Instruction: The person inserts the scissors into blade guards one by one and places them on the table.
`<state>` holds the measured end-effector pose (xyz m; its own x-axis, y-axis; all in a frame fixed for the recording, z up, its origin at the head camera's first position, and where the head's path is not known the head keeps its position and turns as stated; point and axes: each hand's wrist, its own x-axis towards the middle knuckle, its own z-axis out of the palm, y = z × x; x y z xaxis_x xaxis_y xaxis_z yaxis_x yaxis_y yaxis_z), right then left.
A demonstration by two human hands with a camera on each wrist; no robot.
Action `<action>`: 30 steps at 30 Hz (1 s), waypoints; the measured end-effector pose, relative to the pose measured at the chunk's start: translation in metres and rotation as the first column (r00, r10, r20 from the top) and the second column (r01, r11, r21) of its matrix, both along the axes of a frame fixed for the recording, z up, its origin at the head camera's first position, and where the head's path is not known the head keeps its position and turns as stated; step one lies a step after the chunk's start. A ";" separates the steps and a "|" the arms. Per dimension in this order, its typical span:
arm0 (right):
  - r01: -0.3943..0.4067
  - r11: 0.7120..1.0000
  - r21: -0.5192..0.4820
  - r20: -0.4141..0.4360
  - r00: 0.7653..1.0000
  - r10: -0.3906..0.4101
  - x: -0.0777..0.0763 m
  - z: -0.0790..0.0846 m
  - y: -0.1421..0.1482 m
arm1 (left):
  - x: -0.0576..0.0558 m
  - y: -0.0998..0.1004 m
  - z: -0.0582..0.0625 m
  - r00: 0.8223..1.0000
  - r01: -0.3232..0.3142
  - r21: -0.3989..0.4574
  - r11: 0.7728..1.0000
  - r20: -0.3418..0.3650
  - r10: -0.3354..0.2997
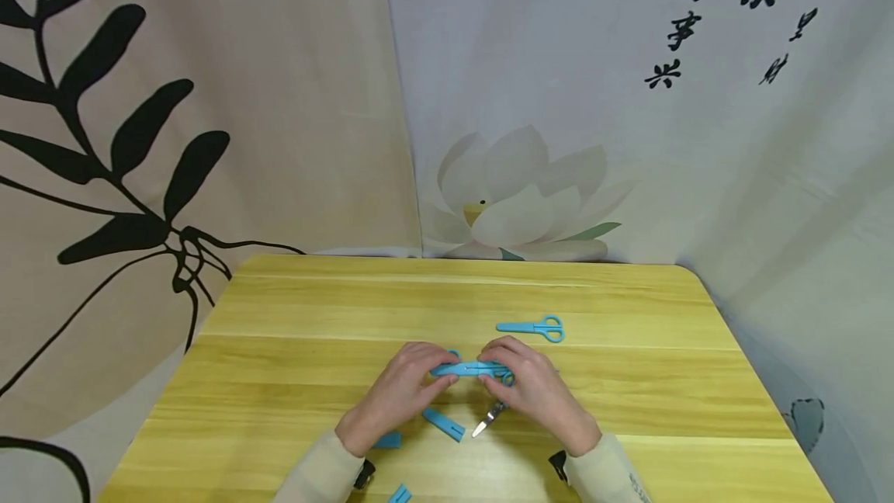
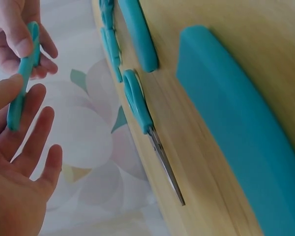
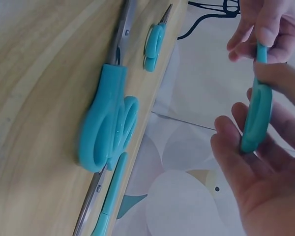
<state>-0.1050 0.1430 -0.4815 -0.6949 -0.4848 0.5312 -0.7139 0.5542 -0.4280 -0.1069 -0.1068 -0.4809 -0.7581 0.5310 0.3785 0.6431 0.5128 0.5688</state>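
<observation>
One pair of blue scissors (image 1: 470, 369) is pinched by the left hand (image 1: 400, 385) and the right hand (image 1: 532, 383). A second pair (image 1: 524, 327) lies beyond.

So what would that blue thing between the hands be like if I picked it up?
The blue thing would probably feel stiff, since it doesn't sag between the left hand and the right hand. It's likely light, because it looks slim. Its smooth-looking surface might make it a bit slippery.
</observation>
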 end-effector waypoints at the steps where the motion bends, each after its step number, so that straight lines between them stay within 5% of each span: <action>1: 0.002 1.000 0.002 0.004 1.000 -0.002 0.000 0.000 0.000 | 0.000 0.000 0.000 1.000 -0.001 -0.001 1.000 0.001 0.001; 16: 0.089 0.996 0.008 0.036 0.995 -0.090 0.001 -0.001 0.040 | 0.004 -0.016 0.004 0.977 -0.053 -0.079 0.996 0.202 0.068; 30: 0.225 0.973 0.053 0.054 0.972 -0.228 -0.013 -0.007 0.115 | 0.003 -0.059 0.000 0.975 -0.173 -0.080 0.982 0.125 0.182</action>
<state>-0.1184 0.2583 -0.4883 -0.8189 -0.3342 0.4666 -0.5416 0.7188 -0.4358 -0.1041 -0.1659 -0.4813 -0.8832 0.4048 0.2370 0.4605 0.6524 0.6019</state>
